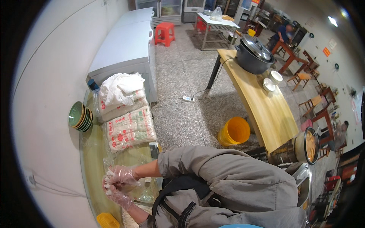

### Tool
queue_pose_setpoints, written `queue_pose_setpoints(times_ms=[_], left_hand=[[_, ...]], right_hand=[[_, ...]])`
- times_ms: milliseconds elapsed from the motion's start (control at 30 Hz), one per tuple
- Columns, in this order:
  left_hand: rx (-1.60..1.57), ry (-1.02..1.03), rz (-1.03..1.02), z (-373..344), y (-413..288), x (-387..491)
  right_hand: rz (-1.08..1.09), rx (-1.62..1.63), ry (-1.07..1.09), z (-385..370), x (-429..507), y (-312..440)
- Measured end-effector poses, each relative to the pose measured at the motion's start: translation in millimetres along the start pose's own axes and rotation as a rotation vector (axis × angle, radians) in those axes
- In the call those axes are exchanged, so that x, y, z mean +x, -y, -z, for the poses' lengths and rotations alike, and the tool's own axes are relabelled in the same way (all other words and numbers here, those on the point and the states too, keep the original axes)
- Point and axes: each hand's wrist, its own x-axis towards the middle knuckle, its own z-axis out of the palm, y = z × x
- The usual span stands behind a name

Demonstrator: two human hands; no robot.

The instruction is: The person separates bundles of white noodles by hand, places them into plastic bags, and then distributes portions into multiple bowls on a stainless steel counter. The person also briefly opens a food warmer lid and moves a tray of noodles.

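Note:
Both my hands wear clear plastic gloves and meet over the green-yellow worktop (97, 159) by the wall. A clump of white noodles (107, 182) lies between my right hand (121, 173) and my left hand (121, 197), with the fingers of both curled around it. Just beyond my right hand lies a clear plastic bag of bundled white noodles (131, 128), printed in red and green. More packs sit behind it under a crumpled white cloth or bag (121, 88). Loose white strands (129, 219) show below my left forearm, partly hidden by it.
Stacked green bowls (80, 116) stand against the wall. A yellow plastic basket (107, 220) lies near the lower edge. Behind me are a yellow bucket (234, 131), a wooden table (251, 91) with a lidded pot (254, 54), and a power strip (188, 99) on the floor.

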Motion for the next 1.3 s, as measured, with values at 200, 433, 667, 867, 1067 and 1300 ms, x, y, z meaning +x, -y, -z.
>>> queue_pose_setpoints(times_ms=[200, 433, 667, 867, 1067, 1300], left_hand=[[0.036, -0.003, -0.026, -19.0, -12.3, -11.2], [-0.055, -0.009, 0.051, -19.3, -15.2, -8.4], [-0.01, 0.169, 0.0, -18.3, -23.2, -18.2], [-0.097, -0.063, 0.07, -5.5, -17.5, -17.5], [-0.547, -0.298, 0.142, 25.0, -48.7, -32.8], [-0.723, -0.429, 0.037, 83.4, -41.1, -59.8]], right_hand=[[0.072, 0.087, -0.027, 3.2, 1.8, -3.6], [0.066, 0.034, -0.013, 4.7, -4.4, 2.2], [0.049, -0.305, -0.014, 10.3, -4.9, 11.5], [0.054, -0.37, 0.08, 19.8, 6.6, -2.9], [-0.104, -0.062, -0.267, 57.9, 18.8, -16.5], [-0.078, 0.316, -0.553, 122.4, 39.5, -21.9]])
